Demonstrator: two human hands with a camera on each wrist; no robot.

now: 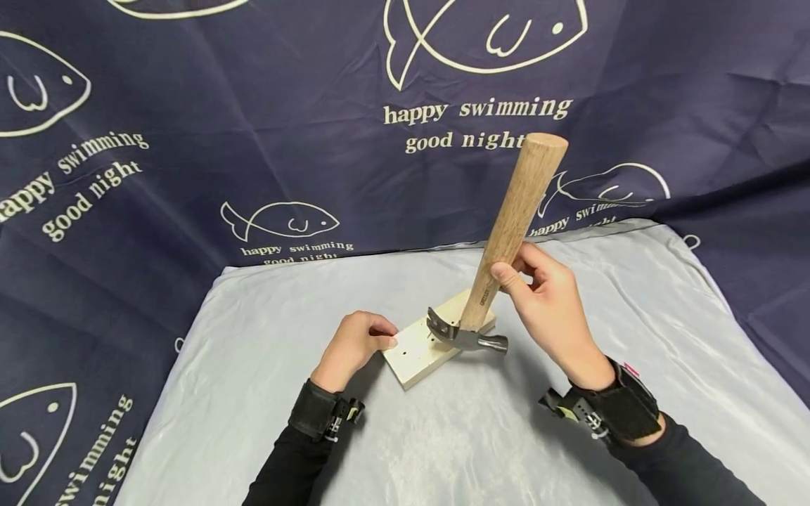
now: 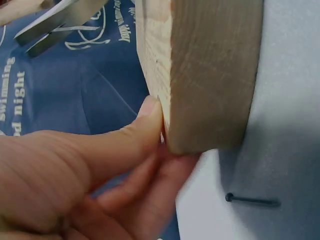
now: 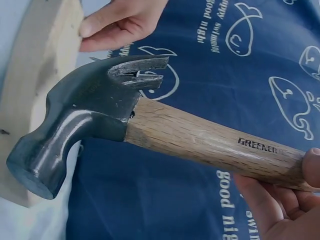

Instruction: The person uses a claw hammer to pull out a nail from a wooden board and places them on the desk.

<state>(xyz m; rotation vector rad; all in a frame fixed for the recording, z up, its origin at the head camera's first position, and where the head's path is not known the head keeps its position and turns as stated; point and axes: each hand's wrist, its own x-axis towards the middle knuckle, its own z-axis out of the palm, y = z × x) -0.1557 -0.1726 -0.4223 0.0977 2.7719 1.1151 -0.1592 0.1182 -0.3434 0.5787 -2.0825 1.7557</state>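
Observation:
A claw hammer (image 1: 515,211) with a wooden handle and dark metal head tilts above a pale wooden block (image 1: 414,355). My right hand (image 1: 553,309) holds it by the handle, the handle's end pointing up and away. In the right wrist view the hammer head (image 3: 90,105) shows its claw and round striking face. My left hand (image 1: 354,344) pinches the block's near left end, the thumb (image 2: 148,112) on its holed face and other fingers below its edge. Several small dark holes mark that face. Whether the claw touches the block, I cannot tell.
A nail (image 2: 252,201) lies on the pale cloth near the block's end in the left wrist view. The light cloth (image 1: 253,393) covers the table. Dark blue curtains (image 1: 304,126) with white fish prints stand behind and at both sides.

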